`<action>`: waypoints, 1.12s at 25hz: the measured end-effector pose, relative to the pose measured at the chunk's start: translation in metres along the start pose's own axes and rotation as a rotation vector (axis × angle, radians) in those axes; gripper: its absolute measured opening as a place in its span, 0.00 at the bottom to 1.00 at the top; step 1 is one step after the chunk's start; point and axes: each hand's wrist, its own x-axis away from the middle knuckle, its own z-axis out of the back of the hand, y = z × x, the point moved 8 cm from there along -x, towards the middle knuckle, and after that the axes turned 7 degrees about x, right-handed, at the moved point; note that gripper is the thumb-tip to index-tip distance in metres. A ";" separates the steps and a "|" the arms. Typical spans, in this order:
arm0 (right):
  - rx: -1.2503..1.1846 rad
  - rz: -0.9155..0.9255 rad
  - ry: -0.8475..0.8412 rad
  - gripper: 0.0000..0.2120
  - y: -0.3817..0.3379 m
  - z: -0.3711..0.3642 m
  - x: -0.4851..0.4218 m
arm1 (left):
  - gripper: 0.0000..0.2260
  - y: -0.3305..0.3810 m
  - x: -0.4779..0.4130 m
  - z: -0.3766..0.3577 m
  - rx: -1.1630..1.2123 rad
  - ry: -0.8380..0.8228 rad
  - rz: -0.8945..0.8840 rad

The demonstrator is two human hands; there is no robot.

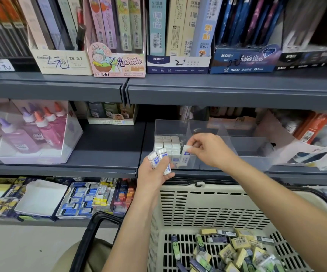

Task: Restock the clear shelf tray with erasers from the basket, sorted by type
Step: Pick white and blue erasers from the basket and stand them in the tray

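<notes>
Gripping erasers (162, 155) roughly upright in both hands (207, 152), white ends uppermost.

Seen from the wearer's own head camera: a person's left hand (154, 171) and right hand (207, 150), both bare, with bare forearms (276, 195) running uncovered from the wrists to the frame's edge, the fingernails too blurred to make out. At the bottom edge, a patch of khaki-tan trousers (97, 256) shows, the plain cloth softly creased over one leg and partly cut off by the frame.
</notes>
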 end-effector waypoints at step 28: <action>0.032 0.019 0.135 0.03 0.003 0.024 -0.011 | 0.08 0.011 0.001 -0.004 -0.259 -0.019 -0.212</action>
